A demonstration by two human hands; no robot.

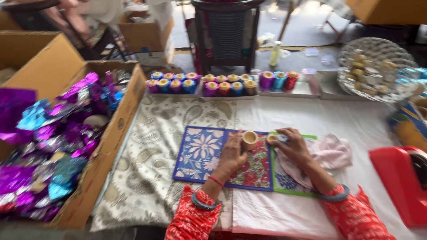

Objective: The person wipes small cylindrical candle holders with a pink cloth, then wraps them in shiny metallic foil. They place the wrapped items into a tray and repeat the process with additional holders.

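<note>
The person's left hand (232,153) pinches a small tan clay cup (249,139) between thumb and fingertips, holding it upright just above the floral patchwork mat (201,153) at the middle of the table. At three o'clock from that cup, almost touching it, the right hand (291,146) rests with its fingers curled over a second small tan piece (271,139); whether it grips that piece or only covers it, I cannot tell (the blur there is heavy). A pale pink cloth (331,153) lies under and beside the right wrist, spreading toward three o'clock.

At twelve o'clock from the hands, along the table's far edge, stand trays of little cups wrapped in coloured foil (202,83). At nine o'clock sits an open cardboard box (118,129) heaped with shiny purple and blue foil pieces (53,146). A red plastic thing (398,180) lies at four o'clock, and a wire basket (378,66) of pale cups at one o'clock.
</note>
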